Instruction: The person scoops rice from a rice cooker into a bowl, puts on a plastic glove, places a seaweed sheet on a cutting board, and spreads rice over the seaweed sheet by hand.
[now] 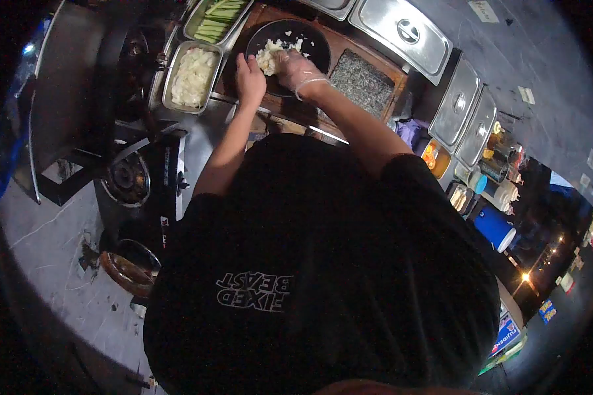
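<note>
A black round bowl stands on a wooden board and holds crumbly white food. My right hand, in a clear plastic glove, reaches into the bowl, its fingers bent down into the food; the fingertips are hidden there. My left hand is bare and rests at the bowl's left rim, fingers stretched out and holding nothing. To the right of the bowl a dark sheet like seaweed lies flat on the board.
Left of the bowl are a metal tray of shredded white food and one of green strips. Lidded metal containers line the back and right. A gas stove stands at the left; a blue jug is at the right.
</note>
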`<state>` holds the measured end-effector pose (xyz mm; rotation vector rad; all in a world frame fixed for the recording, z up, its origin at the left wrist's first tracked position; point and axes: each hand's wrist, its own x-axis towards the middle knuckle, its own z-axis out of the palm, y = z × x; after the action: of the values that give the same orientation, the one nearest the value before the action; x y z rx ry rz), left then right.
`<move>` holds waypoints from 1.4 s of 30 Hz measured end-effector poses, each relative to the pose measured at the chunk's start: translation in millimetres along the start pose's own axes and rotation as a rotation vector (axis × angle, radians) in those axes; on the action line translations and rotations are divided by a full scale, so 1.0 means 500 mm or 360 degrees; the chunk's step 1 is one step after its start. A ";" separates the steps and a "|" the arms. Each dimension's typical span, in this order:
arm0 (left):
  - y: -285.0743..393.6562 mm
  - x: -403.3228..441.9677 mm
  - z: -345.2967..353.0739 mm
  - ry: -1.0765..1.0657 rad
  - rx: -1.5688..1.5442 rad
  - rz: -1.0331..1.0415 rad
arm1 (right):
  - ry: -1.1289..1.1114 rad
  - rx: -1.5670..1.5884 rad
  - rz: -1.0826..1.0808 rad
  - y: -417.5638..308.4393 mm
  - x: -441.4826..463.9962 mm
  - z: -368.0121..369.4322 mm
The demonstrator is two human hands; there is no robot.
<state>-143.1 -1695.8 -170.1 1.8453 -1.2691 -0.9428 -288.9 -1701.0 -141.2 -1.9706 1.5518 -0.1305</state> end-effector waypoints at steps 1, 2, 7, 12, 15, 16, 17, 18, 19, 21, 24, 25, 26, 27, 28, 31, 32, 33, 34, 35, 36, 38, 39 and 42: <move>-0.006 0.005 0.000 -0.0006 0.0012 0.0011 | 0.0050 0.0091 -0.0054 0.006 0.001 -0.004; -0.001 0.005 -0.005 -0.0011 0.0027 0.0023 | 0.0101 0.0187 -0.0108 0.011 0.005 -0.009; 0.005 0.001 -0.032 -0.0196 -0.0011 -0.0137 | -0.0350 0.1783 0.0505 0.058 0.025 -0.040; -0.052 -0.002 -0.025 -0.0225 -0.0341 -0.0139 | -0.0311 0.2711 0.0401 0.043 0.018 -0.060; -0.067 -0.043 -0.041 -0.0096 -0.0722 -0.0272 | -0.0313 0.3082 0.0278 0.048 0.022 -0.051; -0.071 -0.068 -0.041 -0.0058 -0.0848 -0.0318 | -0.0324 0.3154 0.0278 0.052 0.018 -0.049; -0.042 -0.100 -0.050 0.0044 -0.0893 -0.0269 | -0.0327 0.3227 0.0278 0.058 0.013 -0.051; -0.045 -0.128 -0.046 0.0069 -0.0849 -0.0274 | -0.0324 0.3297 0.0279 0.059 0.004 -0.065; -0.048 -0.153 -0.044 0.0093 -0.0806 -0.0281 | -0.0298 0.3174 0.0174 0.070 -0.019 -0.085; -0.051 -0.209 -0.030 0.0126 -0.0733 -0.0206 | -0.0204 0.2716 0.0241 0.085 -0.087 -0.134; -0.065 -0.275 0.014 0.0063 -0.0729 -0.0199 | -0.0132 0.1854 0.0275 0.171 -0.158 -0.146; -0.053 -0.297 0.030 0.0118 -0.0648 -0.0227 | -0.0069 0.1532 0.0278 0.198 -0.174 -0.131; -0.055 -0.310 0.043 0.0133 -0.0675 -0.0221 | -0.0004 0.1211 0.0277 0.225 -0.191 -0.115; -0.061 -0.322 0.058 0.0147 -0.0701 -0.0213 | 0.0083 0.0815 0.0039 0.261 -0.201 -0.093; -0.067 -0.332 0.071 0.0155 -0.0725 -0.0206 | 0.0171 0.0420 -0.0190 0.297 -0.206 -0.071; -0.052 -0.341 0.086 0.0179 -0.0675 -0.0219 | 0.0135 -0.0247 -0.0427 0.319 -0.236 -0.056; -0.055 -0.347 0.085 0.0178 -0.0624 -0.0218 | 0.0066 -0.0375 -0.0429 0.317 -0.248 -0.053; -0.060 -0.352 0.084 0.0193 -0.0616 -0.0202 | -0.0080 -0.0406 -0.0416 0.321 -0.248 -0.049; -0.065 -0.353 0.081 0.0204 -0.0607 -0.0186 | 0.0009 -0.0423 -0.0433 0.319 -0.257 -0.039; -0.069 -0.351 0.078 0.0212 -0.0600 -0.0165 | 0.0102 -0.0442 -0.0445 0.317 -0.265 -0.028; -0.073 -0.349 0.073 0.0211 -0.0514 -0.0162 | 0.0195 -0.0468 -0.0459 0.315 -0.270 -0.022; -0.076 -0.352 0.062 0.0208 -0.0346 -0.0163 | 0.0211 -0.0508 -0.0501 0.327 -0.268 -0.007; -0.075 -0.354 0.062 0.0244 -0.0354 -0.0169 | 0.0274 -0.0543 -0.0549 0.337 -0.259 0.005; -0.078 -0.340 0.055 0.0273 -0.0332 -0.0059 | 0.0204 -0.0658 -0.0546 0.343 -0.261 0.006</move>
<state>-193.2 -1527.3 -186.7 1.7501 -0.9979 -0.8803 -472.5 -1601.5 -195.2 -2.5932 1.3849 -0.0809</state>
